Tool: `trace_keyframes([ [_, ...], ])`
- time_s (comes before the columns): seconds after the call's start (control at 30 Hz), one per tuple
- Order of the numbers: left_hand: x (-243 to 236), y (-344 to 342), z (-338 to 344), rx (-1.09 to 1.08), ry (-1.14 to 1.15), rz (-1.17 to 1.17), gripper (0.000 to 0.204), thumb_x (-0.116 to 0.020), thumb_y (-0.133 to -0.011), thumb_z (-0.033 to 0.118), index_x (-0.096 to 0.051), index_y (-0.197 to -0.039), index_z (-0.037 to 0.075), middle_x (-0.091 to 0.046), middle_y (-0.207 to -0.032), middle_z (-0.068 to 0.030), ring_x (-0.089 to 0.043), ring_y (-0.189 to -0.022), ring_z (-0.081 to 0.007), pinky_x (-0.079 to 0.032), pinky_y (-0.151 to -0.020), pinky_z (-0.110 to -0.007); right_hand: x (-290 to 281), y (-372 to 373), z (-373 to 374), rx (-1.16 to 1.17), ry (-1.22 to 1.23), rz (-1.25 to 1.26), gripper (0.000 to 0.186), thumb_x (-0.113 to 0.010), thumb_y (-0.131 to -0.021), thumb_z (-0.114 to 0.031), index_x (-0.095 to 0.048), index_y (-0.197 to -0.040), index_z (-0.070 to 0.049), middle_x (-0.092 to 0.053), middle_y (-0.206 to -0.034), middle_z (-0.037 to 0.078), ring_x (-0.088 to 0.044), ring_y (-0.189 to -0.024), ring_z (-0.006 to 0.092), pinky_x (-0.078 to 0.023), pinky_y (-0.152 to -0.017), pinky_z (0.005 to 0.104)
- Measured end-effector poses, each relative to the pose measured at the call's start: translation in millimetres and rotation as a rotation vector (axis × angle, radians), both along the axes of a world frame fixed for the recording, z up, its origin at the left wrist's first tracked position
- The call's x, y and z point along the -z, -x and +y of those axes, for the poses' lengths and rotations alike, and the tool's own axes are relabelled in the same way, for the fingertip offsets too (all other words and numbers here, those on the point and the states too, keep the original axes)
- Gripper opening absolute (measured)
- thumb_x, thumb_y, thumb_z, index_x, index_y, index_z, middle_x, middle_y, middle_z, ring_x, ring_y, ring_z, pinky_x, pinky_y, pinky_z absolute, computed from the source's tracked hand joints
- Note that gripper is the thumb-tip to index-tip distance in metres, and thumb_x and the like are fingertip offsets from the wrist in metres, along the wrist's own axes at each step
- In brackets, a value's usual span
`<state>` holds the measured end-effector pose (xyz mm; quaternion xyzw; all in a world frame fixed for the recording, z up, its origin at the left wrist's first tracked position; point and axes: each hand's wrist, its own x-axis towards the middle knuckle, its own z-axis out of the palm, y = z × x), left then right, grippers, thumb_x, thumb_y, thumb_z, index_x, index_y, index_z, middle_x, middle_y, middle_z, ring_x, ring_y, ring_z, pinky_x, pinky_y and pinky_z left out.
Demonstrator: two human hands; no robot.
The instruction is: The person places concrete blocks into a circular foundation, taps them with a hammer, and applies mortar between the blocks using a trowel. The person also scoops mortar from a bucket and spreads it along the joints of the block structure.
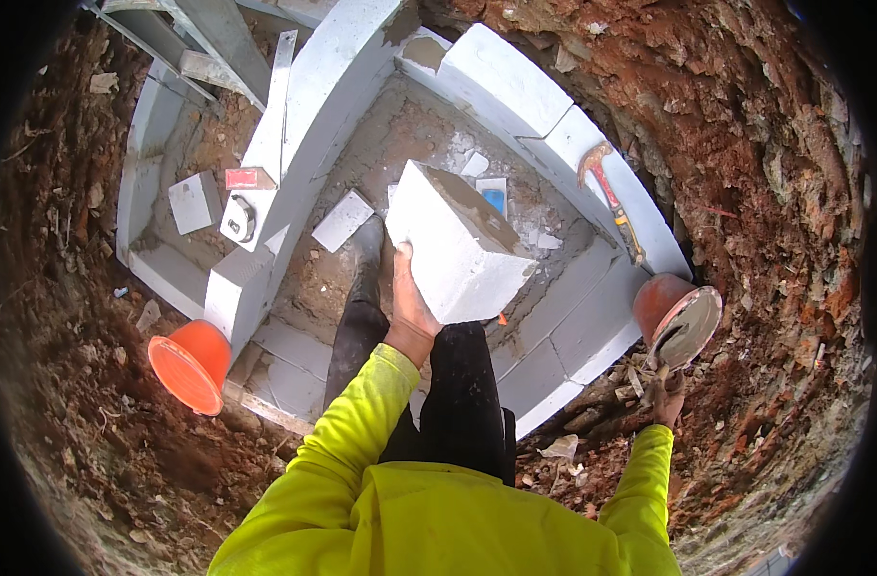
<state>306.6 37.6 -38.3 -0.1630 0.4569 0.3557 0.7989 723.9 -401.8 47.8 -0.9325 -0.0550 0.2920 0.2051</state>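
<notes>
My left hand [412, 300] grips a large white building block [448, 254] from its near left side, thumb on its face. The block is tilted above my legs, and grey mortar [477, 206] coats part of its upper face. Low on the right, my right hand [665, 396] is closed at the near rim of a reddish bucket [654, 302]. Wet grey mortar [690, 328] lies inside that tipped-looking bucket. Whatever the right fingers hold is too small and hidden to make out.
White block walls [309, 125] surround me. A claw hammer [611, 197] lies on the right wall. Left are a tape measure [239, 219], a red-topped piece [248, 179], an orange bucket [191, 365] and a metal frame [218, 43]. Loose blocks [343, 220] lie on the ground. Rough earth banks [746, 144] rise outside.
</notes>
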Motion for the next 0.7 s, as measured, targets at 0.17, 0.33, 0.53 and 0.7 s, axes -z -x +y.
trace_keyframes([
  [0.17,-2.0,-2.8,38.0,-0.037,-0.032,-0.06,0.055,-0.043,-0.098,0.05,-0.048,-0.136,0.011,-0.061,-0.123,-0.0101,-0.062,-0.11,-0.03,-0.051,-0.095,-0.047,14.1,-5.1,-14.0,-0.26,0.384,-0.49,0.083,-0.078,-0.08,-0.021,-0.033,-0.142,0.011,-0.05,-0.13,0.032,-0.055,-0.113,0.0379,-0.045,-0.098,0.045],
  [0.33,11.0,-1.8,65.0,-0.118,-0.027,-0.092,0.057,-0.042,-0.098,0.05,-0.046,-0.138,0.009,-0.059,-0.127,-0.0116,-0.059,-0.115,-0.0309,-0.048,-0.098,-0.047,-13.3,106.2,231.7,-0.174,-0.143,-0.34,0.069,-0.064,-0.093,-0.023,-0.03,-0.149,0.0,-0.038,-0.144,0.028,-0.048,-0.124,0.0345,-0.039,-0.105,0.0437],
  [0.53,19.4,-30.4,91.5,-0.222,-0.082,-0.136,0.06,-0.042,-0.097,0.052,-0.045,-0.138,0.008,-0.056,-0.133,-0.0115,-0.056,-0.12,-0.0313,-0.044,-0.103,-0.047,2.4,273.0,457.1,-0.423,-0.568,0.193,0.118,-0.084,-0.069,-0.027,-0.007,-0.154,-0.002,-0.023,-0.154,0.027,-0.03,-0.141,0.0383,-0.027,-0.114,0.0478],
  [0.7,41.8,-46.8,114.6,-0.292,-0.143,-0.196,0.063,-0.044,-0.096,0.055,-0.043,-0.138,0.009,-0.055,-0.13,-0.0126,-0.054,-0.12,-0.0288,-0.044,-0.103,-0.046,34.4,307.3,540.5,-0.611,-0.464,-0.194,0.123,-0.087,-0.064,-0.029,-0.008,-0.15,0.01,-0.017,-0.154,0.032,-0.019,-0.145,0.039,-0.017,-0.118,0.0441],
])
